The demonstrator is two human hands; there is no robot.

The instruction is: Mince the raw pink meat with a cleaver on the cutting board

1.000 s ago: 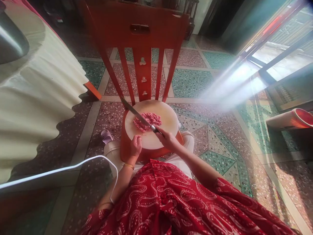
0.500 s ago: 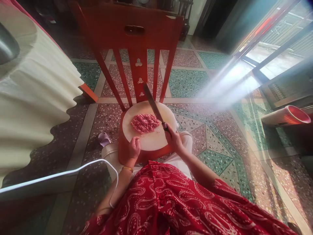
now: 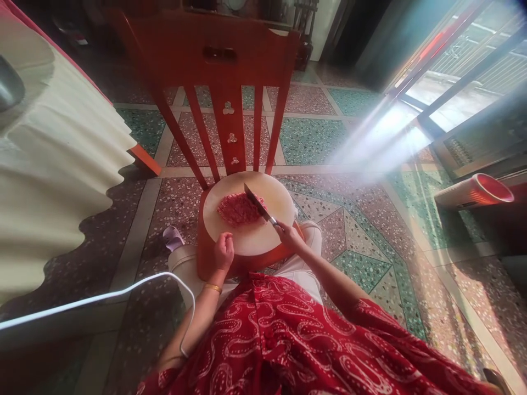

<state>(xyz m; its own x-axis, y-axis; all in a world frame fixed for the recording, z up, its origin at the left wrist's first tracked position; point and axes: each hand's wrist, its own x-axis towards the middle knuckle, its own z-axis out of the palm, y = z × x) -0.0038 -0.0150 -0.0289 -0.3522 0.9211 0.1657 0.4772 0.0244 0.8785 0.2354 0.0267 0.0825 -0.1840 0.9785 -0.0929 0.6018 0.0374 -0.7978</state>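
Right hand (image 3: 290,237) grip tight on knife (image 3: 257,203) over minced meat (image 3: 237,209), left hand (image 3: 223,252) fisted

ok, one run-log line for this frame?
right hand: grips steel knife | blade on pink minced meat | left hand: fist on round pale cutting board

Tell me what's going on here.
A person in a red patterned dress sits at a round board set on a red chair. The right hand grips a knife with its blade down on a flat heap of minced meat. The left hand, curled into a loose fist, rests at the board's near edge, holding nothing.
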